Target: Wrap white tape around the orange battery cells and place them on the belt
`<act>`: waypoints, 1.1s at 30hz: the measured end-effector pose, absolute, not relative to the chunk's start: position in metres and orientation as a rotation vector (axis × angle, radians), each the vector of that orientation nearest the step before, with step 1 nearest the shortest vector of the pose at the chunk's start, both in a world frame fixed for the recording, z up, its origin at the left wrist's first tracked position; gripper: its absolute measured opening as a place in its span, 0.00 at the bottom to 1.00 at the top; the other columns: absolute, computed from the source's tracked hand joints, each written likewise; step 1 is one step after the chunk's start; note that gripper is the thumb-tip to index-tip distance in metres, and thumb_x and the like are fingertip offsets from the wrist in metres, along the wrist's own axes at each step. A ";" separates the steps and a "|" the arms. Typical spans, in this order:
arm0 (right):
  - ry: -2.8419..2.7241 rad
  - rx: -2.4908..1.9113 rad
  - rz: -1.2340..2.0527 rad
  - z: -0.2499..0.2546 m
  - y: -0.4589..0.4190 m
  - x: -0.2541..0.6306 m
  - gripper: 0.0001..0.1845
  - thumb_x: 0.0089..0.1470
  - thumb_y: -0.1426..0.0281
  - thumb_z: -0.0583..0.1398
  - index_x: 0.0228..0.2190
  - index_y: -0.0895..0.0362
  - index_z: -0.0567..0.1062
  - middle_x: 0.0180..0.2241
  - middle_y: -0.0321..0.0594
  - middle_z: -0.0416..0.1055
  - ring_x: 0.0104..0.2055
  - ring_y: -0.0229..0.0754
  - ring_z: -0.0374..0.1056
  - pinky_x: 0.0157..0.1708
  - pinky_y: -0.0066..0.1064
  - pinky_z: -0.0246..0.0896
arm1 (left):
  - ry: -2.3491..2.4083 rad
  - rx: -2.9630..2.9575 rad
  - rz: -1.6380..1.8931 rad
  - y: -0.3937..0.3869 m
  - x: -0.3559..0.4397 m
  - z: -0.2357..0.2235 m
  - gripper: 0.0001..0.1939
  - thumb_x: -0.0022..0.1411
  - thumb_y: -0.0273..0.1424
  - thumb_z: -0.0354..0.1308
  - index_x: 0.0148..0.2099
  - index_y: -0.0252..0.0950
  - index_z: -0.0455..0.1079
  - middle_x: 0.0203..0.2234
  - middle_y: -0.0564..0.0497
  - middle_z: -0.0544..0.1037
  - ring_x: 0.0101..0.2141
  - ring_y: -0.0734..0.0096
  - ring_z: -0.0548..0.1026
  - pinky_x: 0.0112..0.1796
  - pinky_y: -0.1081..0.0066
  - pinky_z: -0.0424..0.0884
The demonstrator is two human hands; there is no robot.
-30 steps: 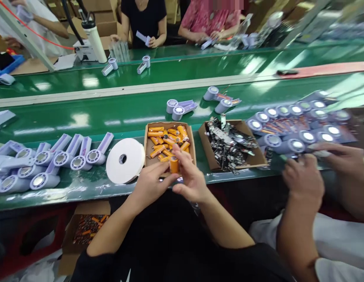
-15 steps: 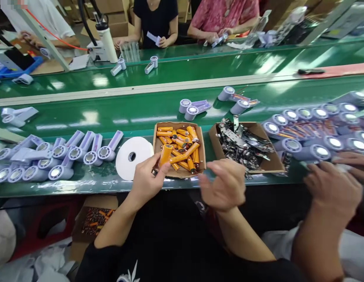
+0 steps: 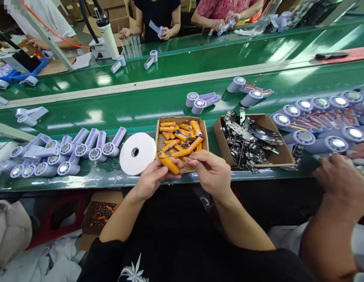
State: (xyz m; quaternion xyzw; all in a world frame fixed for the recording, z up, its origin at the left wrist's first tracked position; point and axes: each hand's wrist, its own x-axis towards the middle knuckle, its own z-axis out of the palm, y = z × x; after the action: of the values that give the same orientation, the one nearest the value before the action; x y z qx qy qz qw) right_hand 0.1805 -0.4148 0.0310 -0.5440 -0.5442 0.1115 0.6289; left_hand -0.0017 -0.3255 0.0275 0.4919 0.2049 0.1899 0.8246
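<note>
Left hand grip closed on orange battery, held level so right hand fingertips pinch something small at it, over cardboard box.

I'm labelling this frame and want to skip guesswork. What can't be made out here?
- Head view: what the right hand pinches; its own fingers hide it.
- Printing on the orange battery in the left hand: too small.
- The co-worker's hand at the right edge: cut off and blurred.
</note>
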 end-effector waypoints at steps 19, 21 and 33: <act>-1.460 -1.020 -0.389 0.013 -0.427 0.186 0.27 0.54 0.88 0.65 0.53 0.57 0.82 0.37 0.44 0.79 0.38 0.44 0.77 0.33 0.35 0.74 | 0.312 0.939 0.419 -0.334 -0.009 0.031 0.25 0.56 0.38 0.73 0.53 0.31 0.77 0.67 0.38 0.65 0.53 0.60 0.81 0.57 0.67 0.79; -1.485 -1.013 -0.404 0.012 -0.426 0.185 0.26 0.55 0.87 0.66 0.53 0.58 0.81 0.38 0.45 0.80 0.39 0.45 0.78 0.33 0.35 0.76 | 0.305 0.914 0.475 -0.336 -0.007 0.029 0.24 0.60 0.41 0.70 0.54 0.32 0.77 0.68 0.39 0.64 0.54 0.60 0.80 0.58 0.69 0.79; -0.906 -1.020 0.801 -0.008 -0.425 0.140 0.34 0.57 0.49 0.70 0.59 0.53 0.75 0.53 0.50 0.75 0.50 0.47 0.77 0.49 0.36 0.77 | 0.457 1.647 0.776 -0.360 -0.009 0.010 0.30 0.76 0.32 0.49 0.76 0.37 0.49 0.72 0.39 0.56 0.74 0.70 0.58 0.75 0.63 0.59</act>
State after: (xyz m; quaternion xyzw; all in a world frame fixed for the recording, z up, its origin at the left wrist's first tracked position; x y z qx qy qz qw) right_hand 0.1404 -0.4250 -0.0082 -0.4586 -0.4072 0.3600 0.7030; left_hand -0.0088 -0.3598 0.0100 0.7077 0.1966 0.3334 0.5911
